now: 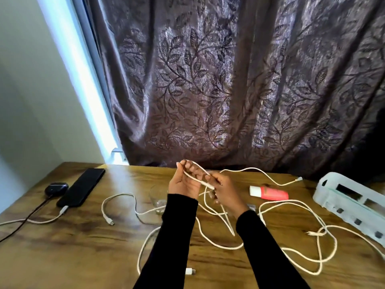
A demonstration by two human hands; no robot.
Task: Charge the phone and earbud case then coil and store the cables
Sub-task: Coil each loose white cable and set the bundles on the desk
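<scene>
Charging looks done: black slab phone and dark rounded earbud case, far left on wooden table, both cabled. Coiling barely started: left hand and right hand pinch one white cable mid-table; other white cables loose; pale plastic organizer far right.

Both hands are raised above the brown wooden table. The left hand and right hand pinch a white charging cable, forming a loop between them; the remainder trails in loose curves across the table. At far left, a black rectangular phone lies with a white cable plugged in, beside a dark rounded earbud case with a dark lead attached. A white slotted plastic basket and a red-and-white tube lie at right.
</scene>
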